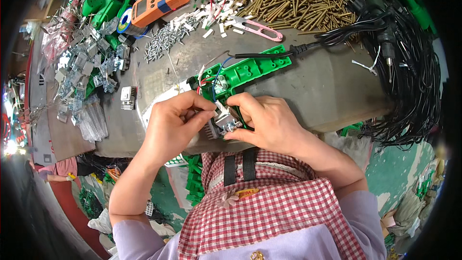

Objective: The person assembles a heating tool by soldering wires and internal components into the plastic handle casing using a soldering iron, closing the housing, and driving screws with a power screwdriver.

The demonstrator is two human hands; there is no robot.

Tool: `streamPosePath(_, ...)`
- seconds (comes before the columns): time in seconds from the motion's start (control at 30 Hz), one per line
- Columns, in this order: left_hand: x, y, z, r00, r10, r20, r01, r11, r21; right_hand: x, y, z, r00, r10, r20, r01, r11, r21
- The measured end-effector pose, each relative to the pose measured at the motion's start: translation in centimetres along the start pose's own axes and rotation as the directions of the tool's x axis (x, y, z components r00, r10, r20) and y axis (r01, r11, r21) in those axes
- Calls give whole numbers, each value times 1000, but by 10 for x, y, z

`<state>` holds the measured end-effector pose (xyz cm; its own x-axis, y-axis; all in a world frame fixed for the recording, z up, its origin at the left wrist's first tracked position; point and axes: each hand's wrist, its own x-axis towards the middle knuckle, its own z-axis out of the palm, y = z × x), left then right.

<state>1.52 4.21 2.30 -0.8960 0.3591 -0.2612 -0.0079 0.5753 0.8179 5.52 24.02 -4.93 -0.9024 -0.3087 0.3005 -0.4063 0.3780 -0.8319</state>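
A green plastic half-shell (262, 69) lies open on the bench, with red and blue wires and a black cord in it. Next to its near end, my right hand (274, 121) grips a silvery metal bracket (230, 126) with screw heads on it, between thumb and fingers. My left hand (175, 123) is closed in a pinch just left of the bracket, beside a small white piece (221, 109). What sits between the left fingertips is too small to make out.
Loose screws (166, 41), an orange meter (161, 2), pink-handled snips (260, 29) and a pile of brass-coloured rods (298, 0) lie beyond the shell. Metal parts (86, 62) are heaped at left. Coiled black cords (409, 86) and a hanging screwdriver (387, 43) are at right.
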Motion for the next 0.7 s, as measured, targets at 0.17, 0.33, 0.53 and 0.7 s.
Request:
streamPosePath(0.17, 4, 3, 0, 1000, -18, 24, 20, 998, -62, 2, -2, -9, 996, 23, 86, -22, 1000, -16)
streamPosePath(0.33, 0, -1, 7, 996, -87, -1, 85, 974, -210, 1, -4, -9, 998, 20, 67, -20, 1000, -3)
streamPosePath(0.53, -11, -11, 23, 990, -93, -109, 63, 966, -252, 3, -7, -2, 998, -36, -53, 36, 999, -12)
streamPosePath(0.7, -19, -12, 32, 946, 126, -298, -114, 992, 60, 11, 6, -78, 964, -185, -193, 73, 876, -477)
